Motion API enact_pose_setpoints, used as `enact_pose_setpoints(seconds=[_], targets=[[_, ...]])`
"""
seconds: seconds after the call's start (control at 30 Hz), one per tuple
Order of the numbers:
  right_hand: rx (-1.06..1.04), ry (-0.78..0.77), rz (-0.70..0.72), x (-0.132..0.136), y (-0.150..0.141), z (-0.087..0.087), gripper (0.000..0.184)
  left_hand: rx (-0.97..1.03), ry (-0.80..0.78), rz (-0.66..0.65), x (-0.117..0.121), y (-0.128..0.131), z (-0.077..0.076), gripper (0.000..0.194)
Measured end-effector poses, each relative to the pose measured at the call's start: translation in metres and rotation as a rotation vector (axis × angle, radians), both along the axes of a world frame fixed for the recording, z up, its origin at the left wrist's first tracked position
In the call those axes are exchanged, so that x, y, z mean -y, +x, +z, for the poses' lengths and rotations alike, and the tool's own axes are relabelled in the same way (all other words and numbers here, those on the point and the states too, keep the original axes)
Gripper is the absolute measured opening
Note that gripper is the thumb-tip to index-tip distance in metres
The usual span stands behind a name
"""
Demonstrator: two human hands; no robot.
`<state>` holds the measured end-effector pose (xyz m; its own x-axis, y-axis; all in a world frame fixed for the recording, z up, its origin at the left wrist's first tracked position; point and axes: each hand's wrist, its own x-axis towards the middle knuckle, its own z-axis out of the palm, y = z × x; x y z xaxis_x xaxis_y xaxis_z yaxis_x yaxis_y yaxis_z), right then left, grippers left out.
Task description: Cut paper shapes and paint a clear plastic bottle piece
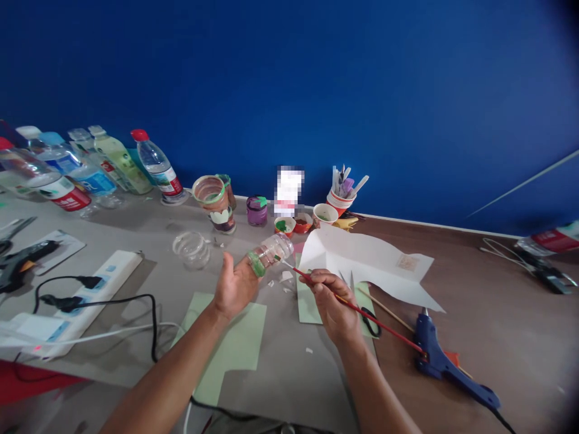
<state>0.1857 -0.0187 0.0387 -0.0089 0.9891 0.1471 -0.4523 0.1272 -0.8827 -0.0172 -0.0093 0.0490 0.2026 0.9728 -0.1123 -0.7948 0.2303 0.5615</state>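
My left hand (237,288) supports a clear cut plastic bottle piece (275,245), tilted over the table with green paint around its near rim. The thumb points up; most of the fingers are hidden behind the piece. A long red paintbrush (398,333) is pinched in my right hand (335,307). Its green-tinged bristles are at the side of the plastic piece. Beyond my hands stand a paper cup with green paint (284,226), a cup with reddish-brown paint (303,223) and another paper cup (325,214).
A blue glue gun (432,346) lies at right by a curled white paper sheet (371,256). Painted containers (219,208), a purple jar (257,212) and a clear plastic piece (192,250) stand behind. Bottles (163,172) and a power strip (102,289) occupy the left.
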Motion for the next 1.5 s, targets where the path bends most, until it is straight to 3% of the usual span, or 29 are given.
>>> enact_pose_setpoints(seconds=[0.9, 1.5], targets=[[0.056, 0.076, 0.008, 0.005, 0.000, -0.003, 0.008, 0.007, -0.056, -0.042, 0.001, -0.008, -0.005, 0.095], [-0.159, -0.040, -0.015, 0.003, 0.003, 0.008, 0.024, 0.075, -0.002, -0.059, 0.000, -0.007, -0.003, 0.096]])
